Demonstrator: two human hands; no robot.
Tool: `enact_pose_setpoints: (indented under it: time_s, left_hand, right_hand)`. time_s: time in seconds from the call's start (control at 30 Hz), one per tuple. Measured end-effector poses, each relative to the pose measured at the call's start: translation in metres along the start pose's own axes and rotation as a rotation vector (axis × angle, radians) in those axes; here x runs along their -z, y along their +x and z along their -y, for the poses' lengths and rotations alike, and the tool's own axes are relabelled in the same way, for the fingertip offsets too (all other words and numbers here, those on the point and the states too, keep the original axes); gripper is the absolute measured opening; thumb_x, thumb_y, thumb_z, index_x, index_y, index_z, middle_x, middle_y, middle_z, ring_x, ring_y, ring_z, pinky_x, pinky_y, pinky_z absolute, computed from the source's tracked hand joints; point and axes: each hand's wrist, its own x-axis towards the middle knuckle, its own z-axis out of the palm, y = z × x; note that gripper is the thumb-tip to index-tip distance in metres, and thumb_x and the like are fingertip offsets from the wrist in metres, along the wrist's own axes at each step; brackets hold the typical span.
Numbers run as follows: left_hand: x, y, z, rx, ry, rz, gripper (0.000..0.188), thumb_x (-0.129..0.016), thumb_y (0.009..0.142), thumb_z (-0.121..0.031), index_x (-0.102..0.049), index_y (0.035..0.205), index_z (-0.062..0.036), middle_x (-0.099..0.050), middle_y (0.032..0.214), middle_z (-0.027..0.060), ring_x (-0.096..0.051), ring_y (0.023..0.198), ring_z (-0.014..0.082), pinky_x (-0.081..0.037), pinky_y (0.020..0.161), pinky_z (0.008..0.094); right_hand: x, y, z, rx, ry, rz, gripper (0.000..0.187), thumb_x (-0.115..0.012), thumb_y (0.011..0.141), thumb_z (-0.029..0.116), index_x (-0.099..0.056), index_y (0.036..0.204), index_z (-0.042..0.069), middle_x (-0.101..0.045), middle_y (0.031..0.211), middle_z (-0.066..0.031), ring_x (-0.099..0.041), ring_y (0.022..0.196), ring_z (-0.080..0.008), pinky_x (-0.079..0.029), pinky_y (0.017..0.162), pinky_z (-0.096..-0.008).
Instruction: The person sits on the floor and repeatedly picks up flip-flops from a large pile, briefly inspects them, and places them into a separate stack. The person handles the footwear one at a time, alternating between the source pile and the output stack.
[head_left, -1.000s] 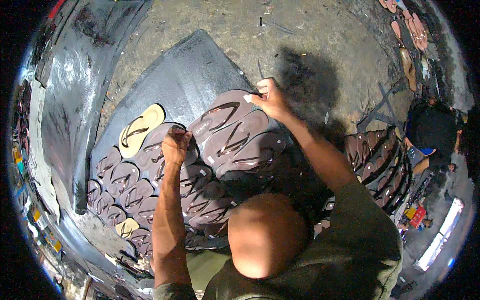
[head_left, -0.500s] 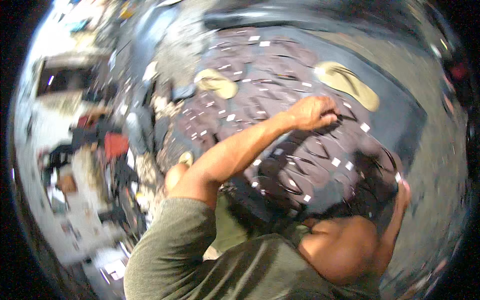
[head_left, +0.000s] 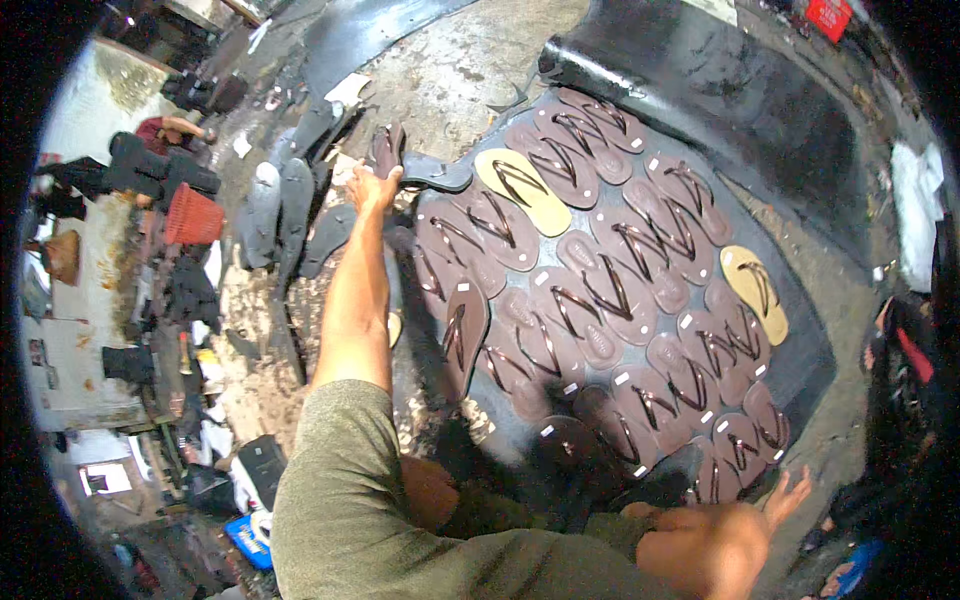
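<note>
Up at eleven o'clock, your left hand (head_left: pixel 372 187) pinches a brown sandal (head_left: pixel 386 147); grip firmly, while your right hand (head_left: pixel 785 492) stays spread, empty

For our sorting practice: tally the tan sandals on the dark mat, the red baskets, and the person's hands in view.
Tan sandals: 2
Red basket: 1
Hands, left and right: 2
Total: 5

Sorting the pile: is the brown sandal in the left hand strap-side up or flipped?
Strap-side up: the sandal shows its straps, gripped by the left hand.
</note>
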Motion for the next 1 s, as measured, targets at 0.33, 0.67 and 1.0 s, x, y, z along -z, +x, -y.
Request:
enact_pose_setpoints:
  time_s: [0.33,0.67,1.0]
  left_hand:
    - [-0.049,0.056,0.024,-0.105,-0.109,0.140,0.092,-0.076,0.079,-0.044,-0.036,0.151,-0.0043,-0.054,0.138,0.0315,-0.056,0.126,0.0425,-0.044,0.108,0.0475]
    - [0.008,-0.233,0.018,-0.612,0.247,0.739,0.115,-0.073,0.072,-0.072,-0.025,0.157,-0.0113,-0.044,0.148,0.0269,-0.040,0.138,0.0472,-0.030,0.116,0.0550]
    - [0.077,-0.275,-0.164,-0.745,-0.405,0.830,0.040,-0.068,0.086,-0.009,-0.062,0.126,-0.0052,-0.054,0.104,0.0051,-0.051,0.096,0.0158,-0.044,0.086,0.0304]
  right_hand:
    - [0.112,-0.041,0.008,0.135,0.007,-0.047,0.045,-0.068,0.095,0.011,-0.054,0.137,0.006,-0.053,0.135,-0.0145,-0.052,0.117,-0.0259,-0.045,0.096,-0.0364]
    - [0.075,0.032,0.205,0.170,0.106,0.179,0.039,-0.064,0.098,0.017,-0.058,0.134,0.004,-0.054,0.137,-0.0173,-0.051,0.128,-0.0304,-0.044,0.107,-0.0402]
    - [0.075,0.042,0.309,0.225,1.004,0.599,0.080,-0.082,0.082,0.023,-0.041,0.149,0.008,-0.041,0.152,-0.0178,-0.044,0.138,-0.0310,-0.042,0.111,-0.0440]
